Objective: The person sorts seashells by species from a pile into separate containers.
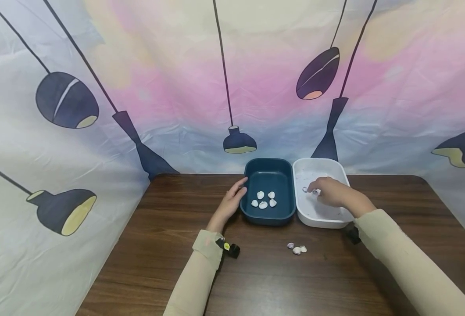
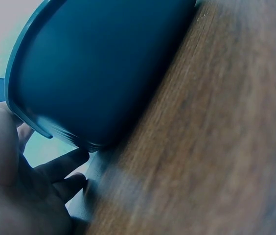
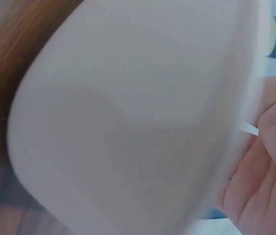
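My left hand (image 1: 232, 199) rests at the left side of a dark teal tray (image 1: 268, 220), its fingers extended. In the left wrist view, the thumb is at the tray's rim and fingertips are by its outer wall. Several white seashells (image 1: 263, 205) lie inside this tray. My right hand (image 1: 332, 193) reaches down into the white tray (image 1: 323, 222), with bent fingers close over small seashells (image 1: 305, 189) there. I cannot tell whether it pinches one. In the right wrist view, the white tray's wall (image 3: 113, 122) hides the fingertips.
Three small seashells (image 1: 297, 250) sit together on the brown wooden table (image 1: 256, 281), in front of the trays. Both trays stand side by side near the table's back edge. A cloth backdrop (image 1: 177, 87) printed with hanging lamps is behind them.
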### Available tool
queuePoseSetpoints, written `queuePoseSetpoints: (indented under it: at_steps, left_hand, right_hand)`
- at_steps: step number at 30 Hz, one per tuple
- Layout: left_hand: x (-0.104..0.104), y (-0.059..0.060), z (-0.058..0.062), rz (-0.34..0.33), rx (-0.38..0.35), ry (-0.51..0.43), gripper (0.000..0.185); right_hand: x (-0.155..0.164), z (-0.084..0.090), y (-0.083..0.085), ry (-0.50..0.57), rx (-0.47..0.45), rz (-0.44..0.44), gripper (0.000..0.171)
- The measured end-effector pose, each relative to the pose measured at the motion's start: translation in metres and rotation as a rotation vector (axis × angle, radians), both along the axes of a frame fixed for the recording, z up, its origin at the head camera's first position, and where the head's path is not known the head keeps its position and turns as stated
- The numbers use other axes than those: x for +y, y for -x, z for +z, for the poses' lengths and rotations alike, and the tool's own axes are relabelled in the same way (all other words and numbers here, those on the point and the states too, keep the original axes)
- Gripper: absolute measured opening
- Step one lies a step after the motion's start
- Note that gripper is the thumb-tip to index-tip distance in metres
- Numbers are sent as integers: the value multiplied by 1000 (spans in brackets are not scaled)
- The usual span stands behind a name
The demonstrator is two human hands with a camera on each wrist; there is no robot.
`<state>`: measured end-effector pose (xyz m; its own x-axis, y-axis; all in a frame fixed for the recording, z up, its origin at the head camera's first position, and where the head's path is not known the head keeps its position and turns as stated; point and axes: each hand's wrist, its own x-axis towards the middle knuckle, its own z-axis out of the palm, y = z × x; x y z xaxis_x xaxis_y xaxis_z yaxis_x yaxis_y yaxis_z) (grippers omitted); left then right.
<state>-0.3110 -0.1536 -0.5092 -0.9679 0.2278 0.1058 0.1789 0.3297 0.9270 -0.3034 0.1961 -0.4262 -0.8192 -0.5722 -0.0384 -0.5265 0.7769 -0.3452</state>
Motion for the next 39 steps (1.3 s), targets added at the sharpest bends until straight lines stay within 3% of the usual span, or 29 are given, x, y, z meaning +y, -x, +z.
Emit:
queuePoseSetpoints:
  at_steps: [7,20,28,39]
  left_hand:
    - [-2,-1,-2,-7,-5,-1,47]
    - [-2,1,1,-35,4,-21,49]
    - [-2,0,0,-6,-6,19,47]
    - [-2,1,3,-70,-13,-26,49]
  right_hand:
    - [-11,18,-22,10,41,66,31]
    - [-16,36,-58,22,144,85,30]
    - [-22,33,-70,62,146,124,16]
    - [-31,18,-89,99,104,147,12]
